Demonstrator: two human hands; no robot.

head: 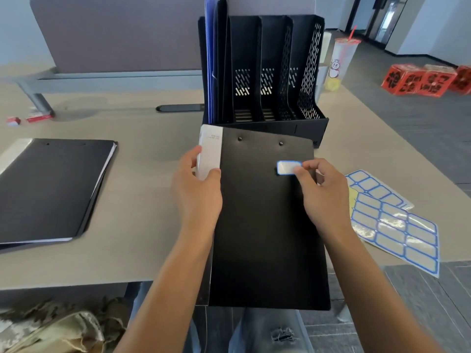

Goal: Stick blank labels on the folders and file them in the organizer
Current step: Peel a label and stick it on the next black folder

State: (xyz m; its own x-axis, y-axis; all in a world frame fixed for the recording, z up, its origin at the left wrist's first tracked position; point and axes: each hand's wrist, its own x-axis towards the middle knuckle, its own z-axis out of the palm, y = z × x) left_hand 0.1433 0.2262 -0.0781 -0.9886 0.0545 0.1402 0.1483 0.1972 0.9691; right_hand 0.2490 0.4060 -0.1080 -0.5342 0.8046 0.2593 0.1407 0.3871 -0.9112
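The desk (142, 245) carries everything here, and at its twelve o'clock stands the black organizer (265, 72), whose leftmost slot already holds a blue folder (209, 59) and a dark one beside it; the three slots to the right show only their perforated walls, so filing looks partly done. Directly at six o'clock from the organizer lies the black folder (265, 225) now being worked on, its near end overhanging the desk edge toward the person's lap. The left hand (197, 192) grasps its pale spine at the folder's ten o'clock corner, thumb on one side and fingers curled on the other, steadying it. The right hand (323, 189) pinches a blank blue-bordered label (286, 167) by its right end and holds it against the cover at about one o'clock; whether the label is fully pressed down I cannot tell. As I judge it, smoothing the label and slotting this folder remain. At nine o'clock another black folder (51, 189) lies flat with no label visible on its cover, so it probably waits its turn. At three o'clock, two label sheets (392, 222) overlap near the desk edge, handy to the right hand. A drink cup (340, 64) stands just right of the organizer, and red boxes (420, 80) sit on the floor beyond; neither seems in the way.
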